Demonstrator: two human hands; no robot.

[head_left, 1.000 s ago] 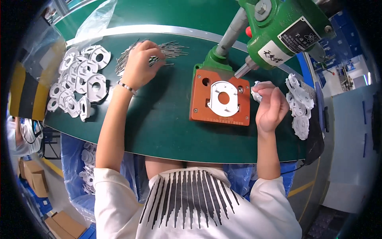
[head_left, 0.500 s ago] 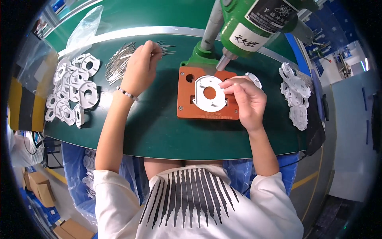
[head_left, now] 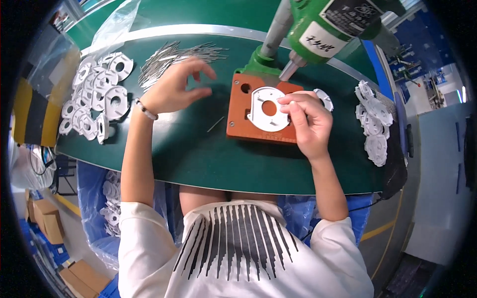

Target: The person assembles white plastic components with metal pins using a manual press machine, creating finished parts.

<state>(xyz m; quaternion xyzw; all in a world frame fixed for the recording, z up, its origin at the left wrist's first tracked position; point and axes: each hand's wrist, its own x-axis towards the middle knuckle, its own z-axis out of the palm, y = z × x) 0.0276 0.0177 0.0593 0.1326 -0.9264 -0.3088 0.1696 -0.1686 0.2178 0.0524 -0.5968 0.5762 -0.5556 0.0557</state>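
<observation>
we have the round white plate (head_left: 256,108) lying on the orange block (head_left: 238,107), toward the middle of the table (head_left: 184,164). our right hand (head_left: 313,121) is over the plate's right side, thumb and forefinger pressed together; the tips are tiny here, so we can't be sure whether they pinch something thin. our left hand (head_left: 179,88) is spread, thumb well apart from the fingers, between the heap of metal pins (head_left: 164,58) and the block. one loose pin (head_left: 215,124) lies near the block's left side.

the green press (head_left: 303,39) stands behind the block, its steel ram (head_left: 292,66) slanting over the back edge and hemming us in there. another white part (head_left: 325,99) sits just beyond our right hand. the left pile of white parts (head_left: 94,94) and the right pile (head_left: 371,121) bound us on either side.

a pale strip (head_left: 198,30) curves along the table's far edge. nearer us, green surface runs from the block to the front edge.
</observation>
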